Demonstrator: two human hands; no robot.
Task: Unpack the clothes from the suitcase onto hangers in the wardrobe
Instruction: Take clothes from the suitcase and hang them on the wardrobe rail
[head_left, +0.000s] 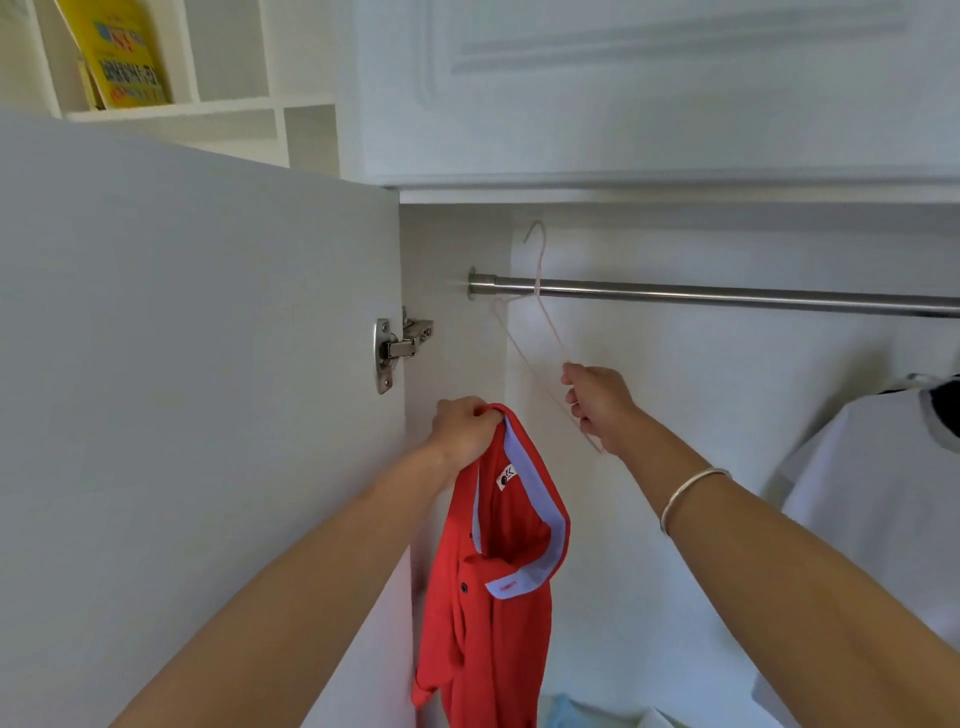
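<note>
White wardrobe (675, 415) interior, its door (182, 338) swung open on the left, with a steel rail (727, 299) running across. The left hand (465, 431) is curled tight round the collar of a red polo shirt (493, 597), which hangs down just inside the door. The right hand (597, 405), a silver bangle (691, 491) on its wrist, pinches a thin pink wire hanger (552, 330) by one shoulder. The hanger's hook rises above the rail near its left end. A white garment (883, 493) hangs at far right.
</note>
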